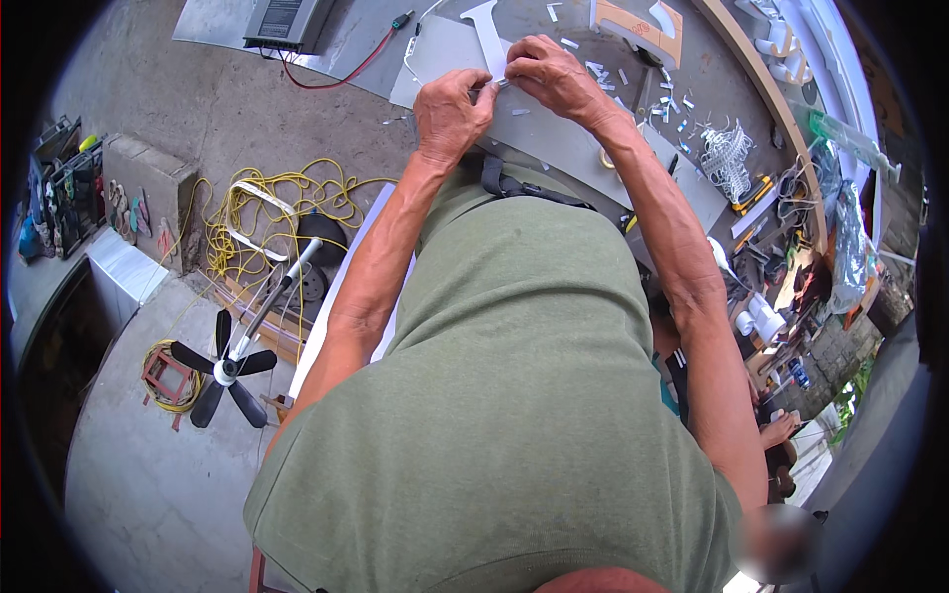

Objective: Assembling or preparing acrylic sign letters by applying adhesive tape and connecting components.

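On the counter point(722, 84), the white letter point(485, 36) runs from the fingers toward the far edge, leaning left; left hand point(455, 114) and right hand point(556, 79), equally near, have fingertips pinched at its near end, exact hold unclear.

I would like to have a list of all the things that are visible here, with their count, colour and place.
letter: 1, white, at the fingers
sheet: 1, pale grey, under the letter
scraps: many, mostly white, right of the hands
cardboard: 1 piece, tan, top right
box: 1, grey, top left
tangle: 1, white, right
cutters: at least 1, yellow and black, below the tangle
plastic: 1 wrap, clear, far right
cord: 1 tangle, yellow, left
fan: 1, black blades, white hub, lower left
other person: 1, blurred, lower right
small clutter at right: too crowded to count
shirt: 1, green, centre
left hand: 1, bare, top centre
right hand: 1, bare, top centre
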The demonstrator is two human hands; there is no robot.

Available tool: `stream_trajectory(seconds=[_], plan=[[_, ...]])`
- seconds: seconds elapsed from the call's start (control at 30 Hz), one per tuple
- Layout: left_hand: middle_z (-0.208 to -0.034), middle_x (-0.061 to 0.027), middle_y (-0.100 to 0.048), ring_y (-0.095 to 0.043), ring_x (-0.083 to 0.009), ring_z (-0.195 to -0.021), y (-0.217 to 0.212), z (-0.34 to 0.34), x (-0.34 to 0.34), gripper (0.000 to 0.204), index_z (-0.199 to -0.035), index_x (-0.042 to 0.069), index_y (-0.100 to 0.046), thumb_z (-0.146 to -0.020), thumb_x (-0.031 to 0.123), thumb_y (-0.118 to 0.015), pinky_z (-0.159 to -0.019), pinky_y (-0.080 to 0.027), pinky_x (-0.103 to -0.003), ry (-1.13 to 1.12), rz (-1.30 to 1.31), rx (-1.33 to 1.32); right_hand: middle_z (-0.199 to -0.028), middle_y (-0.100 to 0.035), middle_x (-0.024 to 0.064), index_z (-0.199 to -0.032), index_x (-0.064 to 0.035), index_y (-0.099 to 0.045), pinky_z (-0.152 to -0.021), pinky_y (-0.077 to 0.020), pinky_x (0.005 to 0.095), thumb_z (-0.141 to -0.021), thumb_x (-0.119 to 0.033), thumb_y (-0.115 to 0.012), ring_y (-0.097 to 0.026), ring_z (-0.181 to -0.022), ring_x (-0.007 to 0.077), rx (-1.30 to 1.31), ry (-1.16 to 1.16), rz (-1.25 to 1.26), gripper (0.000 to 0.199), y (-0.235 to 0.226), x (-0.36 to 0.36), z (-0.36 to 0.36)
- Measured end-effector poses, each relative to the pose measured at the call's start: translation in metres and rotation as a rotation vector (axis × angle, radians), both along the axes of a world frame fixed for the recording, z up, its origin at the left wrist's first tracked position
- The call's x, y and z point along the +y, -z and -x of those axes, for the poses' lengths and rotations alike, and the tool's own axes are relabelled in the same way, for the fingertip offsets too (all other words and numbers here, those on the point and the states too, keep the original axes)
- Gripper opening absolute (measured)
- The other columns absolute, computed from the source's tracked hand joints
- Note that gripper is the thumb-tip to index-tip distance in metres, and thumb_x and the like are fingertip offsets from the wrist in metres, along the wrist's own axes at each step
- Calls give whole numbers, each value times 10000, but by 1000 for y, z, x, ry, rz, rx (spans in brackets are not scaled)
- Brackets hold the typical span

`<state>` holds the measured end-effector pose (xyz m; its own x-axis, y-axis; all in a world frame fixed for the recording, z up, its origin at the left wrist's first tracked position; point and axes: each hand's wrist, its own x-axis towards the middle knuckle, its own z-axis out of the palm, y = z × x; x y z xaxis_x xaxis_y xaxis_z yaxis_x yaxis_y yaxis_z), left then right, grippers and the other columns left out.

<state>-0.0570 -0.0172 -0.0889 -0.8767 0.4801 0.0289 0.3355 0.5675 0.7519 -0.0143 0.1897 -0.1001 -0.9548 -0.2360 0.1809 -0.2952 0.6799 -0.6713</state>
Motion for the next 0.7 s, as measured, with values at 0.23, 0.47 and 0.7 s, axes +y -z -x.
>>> stream_trajectory(seconds=[0.23, 0.47, 0.7], plan=[[-821, -84, -781, -757, -254, -751, -16, 16, 17, 183, -905, 141, -832, -787, 278, -800, -738, -591, -393, -30, 323, -177, -1076, -645, 80, -944, -49, -707, -907, -523, 397, -858, -54, -737, -603, -1031, 294, -7, 31, 2, 91, -3, -5, -1], [-845, -102, -782, -760, -308, -816, -12, 38, 22, 176, -876, 180, -841, -725, 248, -782, -799, -607, -414, 52, 423, -271, -1063, -657, 88, -880, -54, -711, -913, -519, 407, -832, -57, -733, -608, -1034, 302, 14, 73, 0, 52, -8, -10, -5], [-855, -101, -782, -760, -302, -833, -13, 37, 21, 177, -872, 175, -835, -730, 261, -772, -783, -601, -422, 95, 440, -230, -1105, -649, 84, -1020, -76, -690, -946, -496, 409, -843, -101, -738, -598, -1089, 291, 145, 129, -96, 185, -16, -12, -20]])
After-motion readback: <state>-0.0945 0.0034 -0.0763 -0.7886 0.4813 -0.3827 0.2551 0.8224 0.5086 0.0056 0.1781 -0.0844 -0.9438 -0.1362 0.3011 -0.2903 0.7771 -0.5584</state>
